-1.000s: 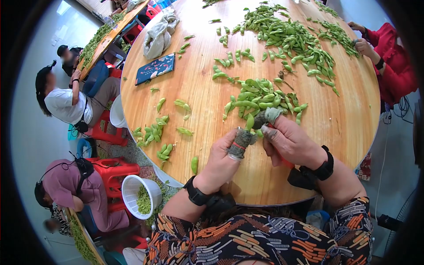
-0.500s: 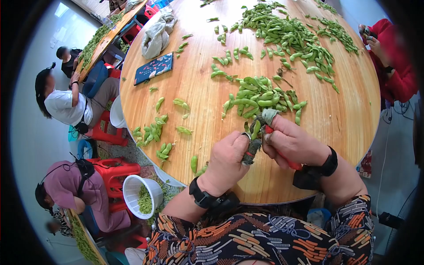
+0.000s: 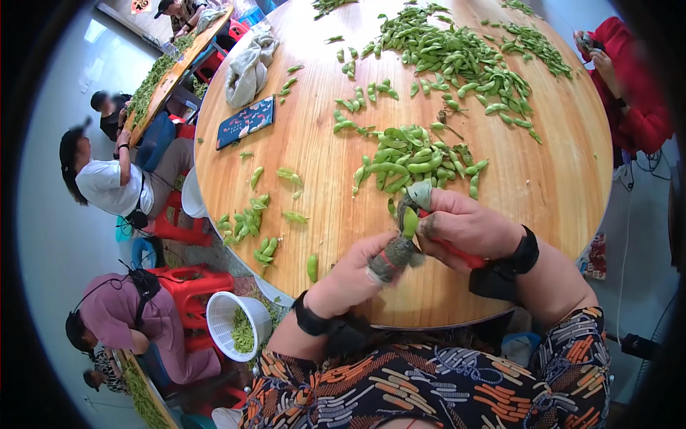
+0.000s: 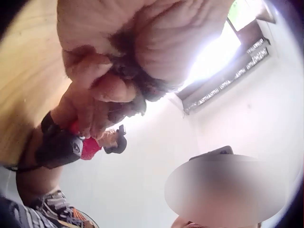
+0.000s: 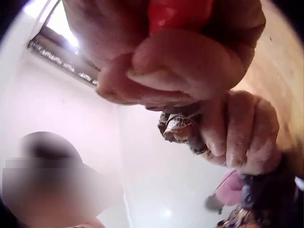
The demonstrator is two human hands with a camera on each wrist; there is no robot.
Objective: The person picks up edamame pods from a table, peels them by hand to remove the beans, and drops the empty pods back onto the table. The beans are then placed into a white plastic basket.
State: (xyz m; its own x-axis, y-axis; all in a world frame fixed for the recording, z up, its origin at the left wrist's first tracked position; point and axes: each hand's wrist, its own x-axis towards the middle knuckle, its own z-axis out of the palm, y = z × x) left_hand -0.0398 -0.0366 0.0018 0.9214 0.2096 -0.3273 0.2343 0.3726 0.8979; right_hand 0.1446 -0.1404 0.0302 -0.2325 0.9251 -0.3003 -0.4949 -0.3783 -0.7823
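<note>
Over the near part of the table, my left hand (image 3: 357, 272) pinches a green soybean pod (image 3: 409, 223) between thumb and finger. Grey wrapping with a red band covers one of its fingers. Close against it, my right hand (image 3: 477, 227) grips a red-handled tool (image 3: 459, 254), its handle (image 5: 180, 14) inside the curled fingers in the right wrist view. The tool's working end is hidden. A pale green wrap (image 3: 420, 193) covers a right fingertip. Just beyond the hands lies a small heap of pods (image 3: 411, 159).
A larger pod pile (image 3: 450, 53) spreads across the far side of the round table (image 3: 314, 207). Loose pods (image 3: 248, 218), a dark blue patterned booklet (image 3: 246, 123) and a grey cloth (image 3: 250, 69) lie at left. A white basket (image 3: 239, 325) stands below; a person in red (image 3: 632, 86) sits at right.
The left hand turned over toward the right hand, then turned back and lowered slightly, with a pod at its fingertips. The right hand keeps its grip on the red-handled tool.
</note>
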